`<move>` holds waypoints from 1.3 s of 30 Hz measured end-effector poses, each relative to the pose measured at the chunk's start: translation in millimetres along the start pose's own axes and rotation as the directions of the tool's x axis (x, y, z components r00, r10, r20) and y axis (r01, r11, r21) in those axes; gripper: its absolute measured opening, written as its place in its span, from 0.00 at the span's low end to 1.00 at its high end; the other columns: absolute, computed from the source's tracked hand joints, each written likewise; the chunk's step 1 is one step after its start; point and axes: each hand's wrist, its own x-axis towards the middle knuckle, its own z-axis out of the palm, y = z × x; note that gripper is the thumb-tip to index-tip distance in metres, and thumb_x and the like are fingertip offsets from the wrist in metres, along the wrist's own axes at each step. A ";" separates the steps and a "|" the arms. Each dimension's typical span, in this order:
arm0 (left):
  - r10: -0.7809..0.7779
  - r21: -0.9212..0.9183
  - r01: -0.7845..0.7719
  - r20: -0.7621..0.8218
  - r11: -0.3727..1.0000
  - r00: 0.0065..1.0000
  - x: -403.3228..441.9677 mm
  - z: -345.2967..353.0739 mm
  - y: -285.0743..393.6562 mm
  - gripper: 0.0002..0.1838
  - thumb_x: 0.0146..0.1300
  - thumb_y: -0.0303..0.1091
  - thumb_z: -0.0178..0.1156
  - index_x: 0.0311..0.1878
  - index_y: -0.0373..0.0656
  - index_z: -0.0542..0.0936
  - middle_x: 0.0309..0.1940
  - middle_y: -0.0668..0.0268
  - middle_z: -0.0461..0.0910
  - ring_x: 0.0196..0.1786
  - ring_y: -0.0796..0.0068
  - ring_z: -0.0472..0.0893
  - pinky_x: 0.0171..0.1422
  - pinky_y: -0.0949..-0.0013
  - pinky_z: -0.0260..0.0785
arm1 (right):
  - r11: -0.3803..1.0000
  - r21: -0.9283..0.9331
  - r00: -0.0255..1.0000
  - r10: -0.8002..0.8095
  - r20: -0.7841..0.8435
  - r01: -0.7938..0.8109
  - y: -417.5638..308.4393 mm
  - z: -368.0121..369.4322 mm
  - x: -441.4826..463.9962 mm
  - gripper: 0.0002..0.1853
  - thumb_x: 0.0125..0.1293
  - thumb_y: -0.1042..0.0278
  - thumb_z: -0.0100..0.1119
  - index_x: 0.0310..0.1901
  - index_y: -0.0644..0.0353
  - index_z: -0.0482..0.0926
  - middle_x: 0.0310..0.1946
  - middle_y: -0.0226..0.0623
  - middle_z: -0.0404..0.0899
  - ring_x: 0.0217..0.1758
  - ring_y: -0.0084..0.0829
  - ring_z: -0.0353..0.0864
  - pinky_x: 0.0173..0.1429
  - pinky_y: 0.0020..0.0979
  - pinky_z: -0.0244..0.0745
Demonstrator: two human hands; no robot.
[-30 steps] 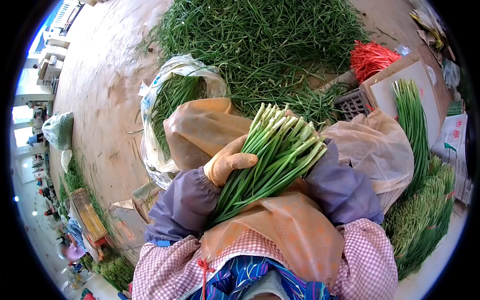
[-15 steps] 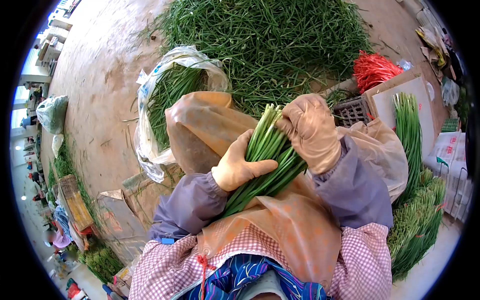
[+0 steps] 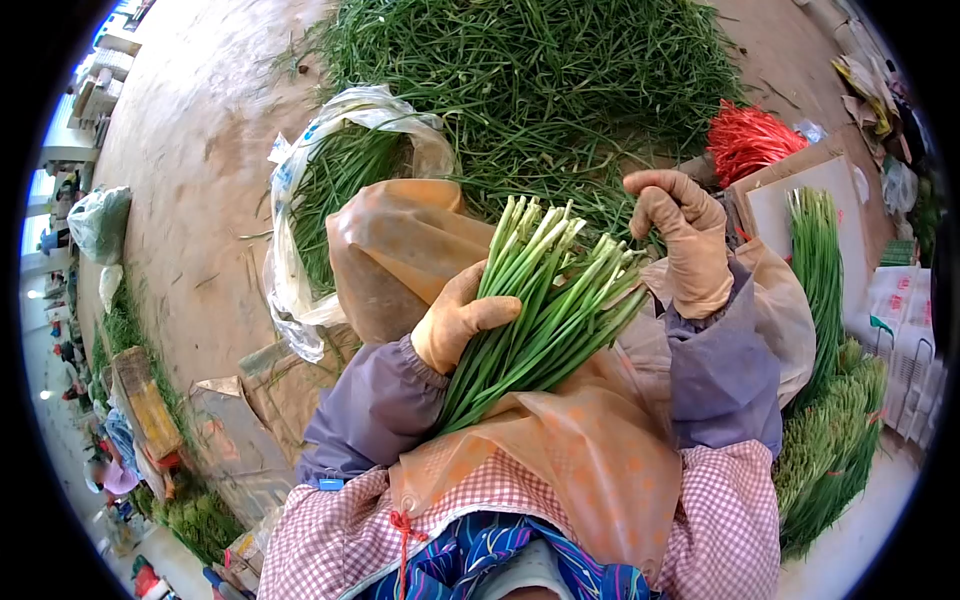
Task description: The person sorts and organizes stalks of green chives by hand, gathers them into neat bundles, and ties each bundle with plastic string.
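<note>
Right hand (image 3: 685, 240) now off the chive bunch (image 3: 540, 330), released, fingers (image 3: 660, 183) bent; left hand (image 3: 452, 322) alone grasps it, pale stem ends (image 3: 518, 216) fanned.

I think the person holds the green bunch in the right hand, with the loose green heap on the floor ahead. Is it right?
The hand is wrong: the head view shows the left hand holding the green bunch, while the right hand is raised beside it. The loose green heap is on the floor ahead.
</note>
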 end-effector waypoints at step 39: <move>-0.394 0.753 0.101 0.220 0.650 0.893 46.0 2.9 62.8 0.40 0.53 0.42 0.72 0.67 0.36 0.68 0.56 0.60 0.78 0.61 0.66 0.77 0.65 0.63 0.67 | 0.722 0.689 0.996 0.087 -0.013 -0.054 29.9 86.7 -7.8 0.27 0.59 0.73 0.71 0.60 0.57 0.74 0.40 0.36 0.83 0.42 0.25 0.83 0.48 0.28 0.79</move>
